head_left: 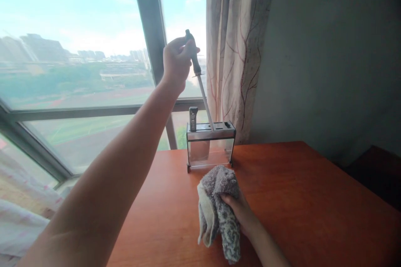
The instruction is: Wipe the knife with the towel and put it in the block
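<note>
Far left: big window (78, 62) with city view, bedding (19, 217) low in the corner. Left hand (176, 63) raised high, grip closed around the dark handle of a sharpening steel (200, 85), rod slanting down with its tip in a slot on top of the knife block (210, 144). Block standing at the far edge of the worktop (313, 200), clear front wall, metal top, one other dark handle (193, 118) upright in a left slot with its blade visible behind the clear wall. Just in front of the block, right hand (239, 210) resting on the worktop, grip closed on a bunched grey cloth (219, 208), part of it hanging over the fingers.

Likely trouble: rod tilted, so probably apt to bind in the slot or tip the light block toward the window side; block close to the worktop's back edge, little margin there. Cloth touching or nearly touching the block's base, cannot tell which. Curtain (234, 46) hanging just right of the rod, near enough to snag. Plenty of bare worktop to the right; dark wall (328, 50) beyond.
</note>
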{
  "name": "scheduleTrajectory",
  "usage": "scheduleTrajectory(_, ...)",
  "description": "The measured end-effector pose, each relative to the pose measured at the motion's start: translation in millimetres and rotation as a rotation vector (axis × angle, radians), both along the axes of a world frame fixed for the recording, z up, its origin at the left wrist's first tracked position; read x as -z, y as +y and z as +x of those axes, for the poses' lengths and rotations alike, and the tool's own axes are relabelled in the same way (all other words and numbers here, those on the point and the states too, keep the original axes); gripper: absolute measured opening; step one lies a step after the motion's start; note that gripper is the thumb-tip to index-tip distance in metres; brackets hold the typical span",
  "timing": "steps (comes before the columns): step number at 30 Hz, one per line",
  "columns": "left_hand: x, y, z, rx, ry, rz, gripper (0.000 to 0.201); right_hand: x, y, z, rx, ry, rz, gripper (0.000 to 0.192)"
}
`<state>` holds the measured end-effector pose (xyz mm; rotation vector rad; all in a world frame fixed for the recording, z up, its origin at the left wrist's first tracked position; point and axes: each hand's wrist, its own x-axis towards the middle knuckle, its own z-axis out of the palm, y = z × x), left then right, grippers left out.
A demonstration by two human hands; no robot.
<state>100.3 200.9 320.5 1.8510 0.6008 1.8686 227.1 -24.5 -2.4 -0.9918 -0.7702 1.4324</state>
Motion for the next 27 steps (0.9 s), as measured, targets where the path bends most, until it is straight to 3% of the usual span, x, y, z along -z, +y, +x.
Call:
scheduleTrajectory(7, -4.4, 9, 13, -0.009, 0.020, 0.084, 0.011, 11.0, 4, -1, 0.061, -0.031, -0.033, 0.037)
scheduleTrajectory(21, 12.0, 21, 23, 0.055, 0.089, 0.120, 0.010, 5.4, 3, -4, 0.022, 0.006, -0.056, 0.037)
scheduleTrajectory(27, 10.7, 22, 22, 0.047, 0.097, 0.096, 0.010, 4.4, 2, -5, 0.045, -0.001, -0.056, 0.035)
